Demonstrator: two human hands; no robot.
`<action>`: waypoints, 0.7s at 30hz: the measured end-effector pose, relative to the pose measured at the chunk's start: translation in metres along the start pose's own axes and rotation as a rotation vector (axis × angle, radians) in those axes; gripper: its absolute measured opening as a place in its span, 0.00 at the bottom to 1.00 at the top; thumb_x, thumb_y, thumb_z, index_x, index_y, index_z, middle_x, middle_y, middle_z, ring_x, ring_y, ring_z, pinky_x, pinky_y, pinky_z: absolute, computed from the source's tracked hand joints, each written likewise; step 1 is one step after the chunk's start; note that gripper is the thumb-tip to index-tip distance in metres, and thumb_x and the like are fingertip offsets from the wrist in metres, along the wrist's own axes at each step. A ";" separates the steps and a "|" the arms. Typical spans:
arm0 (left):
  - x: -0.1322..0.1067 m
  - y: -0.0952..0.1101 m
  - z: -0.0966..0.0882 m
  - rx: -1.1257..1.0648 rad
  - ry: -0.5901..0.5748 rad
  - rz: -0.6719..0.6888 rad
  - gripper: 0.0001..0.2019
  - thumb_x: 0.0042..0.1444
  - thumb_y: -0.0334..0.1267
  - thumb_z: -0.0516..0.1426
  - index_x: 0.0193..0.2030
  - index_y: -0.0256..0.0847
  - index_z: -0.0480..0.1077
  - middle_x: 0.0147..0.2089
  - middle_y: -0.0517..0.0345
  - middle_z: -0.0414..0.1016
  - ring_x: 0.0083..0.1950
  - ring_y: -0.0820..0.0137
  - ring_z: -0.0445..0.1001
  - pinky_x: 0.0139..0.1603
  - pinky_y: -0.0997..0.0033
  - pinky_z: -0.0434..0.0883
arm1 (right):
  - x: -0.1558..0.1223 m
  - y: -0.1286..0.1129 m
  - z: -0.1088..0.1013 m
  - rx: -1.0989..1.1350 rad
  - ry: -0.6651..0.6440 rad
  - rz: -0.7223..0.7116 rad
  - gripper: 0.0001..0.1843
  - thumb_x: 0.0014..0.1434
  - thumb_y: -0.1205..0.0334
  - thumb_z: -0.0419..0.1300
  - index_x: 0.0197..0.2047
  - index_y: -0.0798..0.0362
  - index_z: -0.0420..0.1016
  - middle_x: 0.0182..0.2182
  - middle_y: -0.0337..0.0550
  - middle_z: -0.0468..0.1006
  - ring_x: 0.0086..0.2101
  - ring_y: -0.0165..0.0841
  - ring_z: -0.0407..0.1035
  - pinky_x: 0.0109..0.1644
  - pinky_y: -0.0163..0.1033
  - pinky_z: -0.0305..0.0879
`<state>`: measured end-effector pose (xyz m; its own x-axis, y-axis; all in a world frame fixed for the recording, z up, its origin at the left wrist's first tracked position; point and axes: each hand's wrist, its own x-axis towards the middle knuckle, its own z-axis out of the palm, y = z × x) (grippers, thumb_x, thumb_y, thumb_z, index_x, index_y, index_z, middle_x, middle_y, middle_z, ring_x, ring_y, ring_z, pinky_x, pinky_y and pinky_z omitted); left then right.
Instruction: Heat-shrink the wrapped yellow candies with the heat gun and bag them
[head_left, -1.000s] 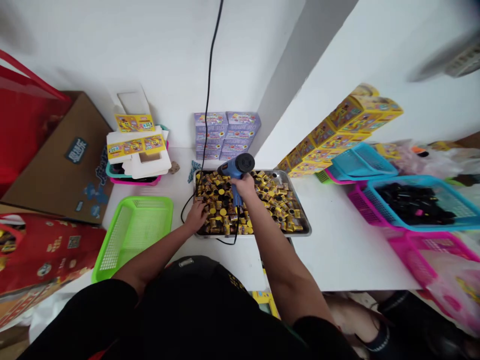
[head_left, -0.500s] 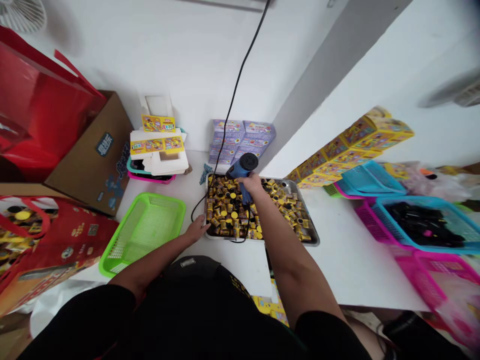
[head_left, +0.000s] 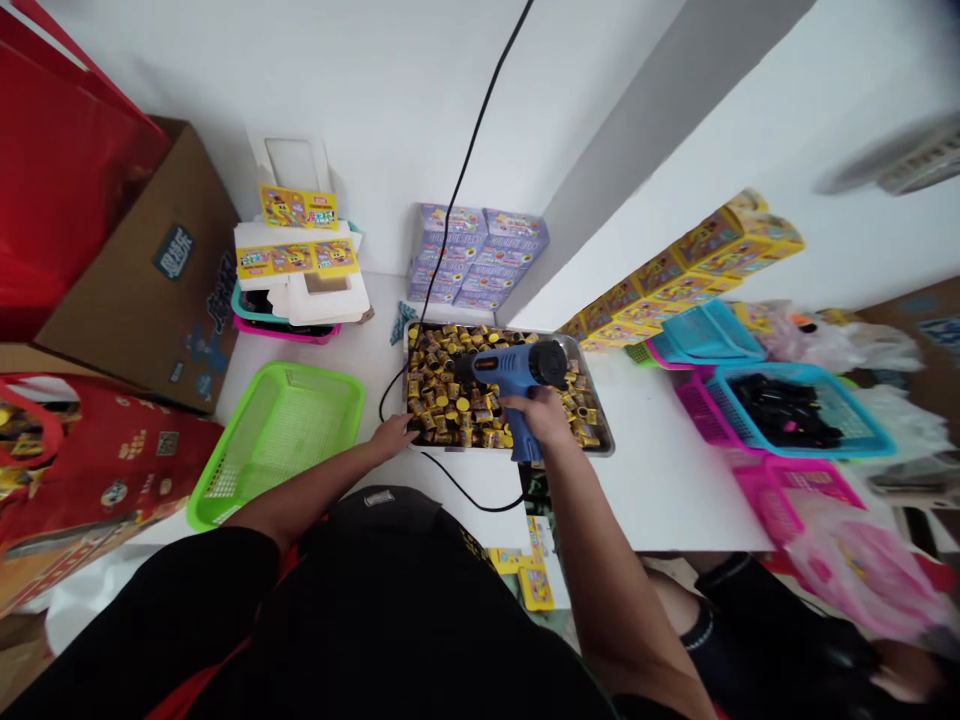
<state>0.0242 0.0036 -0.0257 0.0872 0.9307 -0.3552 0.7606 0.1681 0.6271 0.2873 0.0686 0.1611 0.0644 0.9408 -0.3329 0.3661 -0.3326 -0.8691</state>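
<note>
A metal tray [head_left: 604, 436] on the white table holds several small yellow-and-black wrapped items [head_left: 442, 385]. My right hand [head_left: 538, 415] is closed round the grip of a blue heat gun [head_left: 517, 372], which lies sideways over the tray with its nozzle pointing left. A black cord [head_left: 457, 170] runs from the gun up the wall. My left hand [head_left: 396, 437] rests at the tray's near left corner, fingers touching the rim; I cannot make out whether it holds anything.
A green basket [head_left: 281, 430] sits left of the tray. Purple boxes [head_left: 480, 255] are stacked behind it, yellow boxes [head_left: 675, 270] along the right wall. Blue and pink baskets [head_left: 787, 420] stand at right, one holding black items. A cardboard box [head_left: 157, 280] and red bags [head_left: 90, 470] stand at left.
My right hand has pulled the heat gun back toward me and turned it sideways, nozzle now pointing left. My left hand stays at the tray's near left corner.
</note>
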 end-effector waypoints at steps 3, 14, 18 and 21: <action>-0.003 -0.002 -0.001 -0.009 -0.012 0.005 0.26 0.64 0.40 0.61 0.67 0.38 0.70 0.58 0.43 0.78 0.56 0.57 0.78 0.59 0.63 0.73 | -0.027 0.016 0.001 -0.086 0.236 -0.034 0.15 0.38 0.54 0.70 0.27 0.51 0.73 0.18 0.43 0.76 0.24 0.44 0.75 0.28 0.43 0.71; -0.031 -0.016 -0.006 -0.091 -0.031 -0.017 0.26 0.62 0.39 0.59 0.67 0.43 0.69 0.41 0.57 0.81 0.43 0.65 0.79 0.50 0.68 0.74 | -0.119 0.084 0.008 0.037 0.234 0.106 0.19 0.36 0.49 0.71 0.28 0.53 0.77 0.21 0.46 0.80 0.23 0.43 0.76 0.29 0.44 0.73; -0.034 -0.012 -0.003 -0.088 -0.068 -0.008 0.26 0.62 0.38 0.59 0.68 0.42 0.68 0.42 0.57 0.81 0.43 0.66 0.79 0.51 0.68 0.74 | -0.119 0.101 -0.006 0.015 0.433 0.169 0.18 0.37 0.47 0.69 0.24 0.52 0.74 0.17 0.47 0.78 0.22 0.46 0.76 0.26 0.44 0.72; -0.034 -0.004 0.001 -0.045 -0.101 -0.004 0.27 0.62 0.38 0.59 0.68 0.40 0.68 0.41 0.56 0.80 0.44 0.65 0.79 0.50 0.69 0.73 | -0.121 0.106 -0.015 0.039 0.441 0.171 0.17 0.38 0.48 0.69 0.25 0.51 0.74 0.17 0.46 0.78 0.22 0.47 0.77 0.25 0.44 0.72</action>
<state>0.0184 -0.0290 -0.0168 0.1499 0.8929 -0.4245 0.7319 0.1884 0.6548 0.3324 -0.0797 0.1152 0.5116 0.8078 -0.2928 0.2811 -0.4793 -0.8314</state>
